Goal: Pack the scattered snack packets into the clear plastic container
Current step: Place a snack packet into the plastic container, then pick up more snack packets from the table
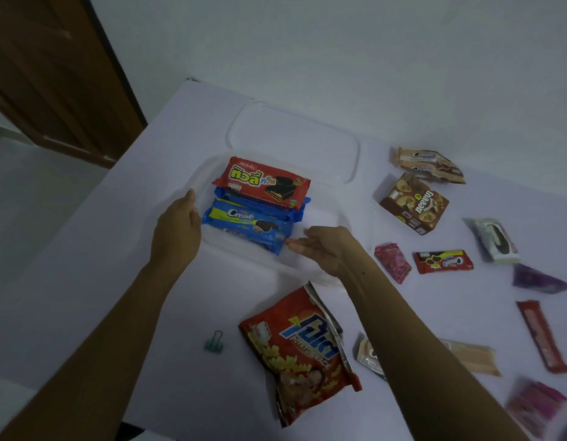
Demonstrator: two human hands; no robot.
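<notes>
Flanking the clear plastic container (325,214), the person's two hands sit at its near end. The left hand (177,226) rests against the container's left wall with the thumb pointing up along the rim; its fingers look fairly straight and grip nothing. The right hand (323,249) lies over the near right part of the container, loosely spread and empty, its fingertips (290,246) just beside the corner of a blue biscuit packet (244,227).

That blue packet lies in the container's near half. A red wafer packet (263,183) lies across the far half, on top of a second blue packet (299,208). The right side of the container floor is bare. The clear lid (295,138) lies flat just beyond the container, touching its far rim.

On the white table (116,249), the strip between the container and the table's slanting left edge is bare. Near the front edge lie a green binder clip (214,342) and a large red snack bag (301,354), the bag's top just beside the container's near rim. To the right, well apart from one another, lie a brown box (414,203), a tan packet (428,165), a small pink packet (392,262), a small red packet (443,261) and a long red bar (541,335).
</notes>
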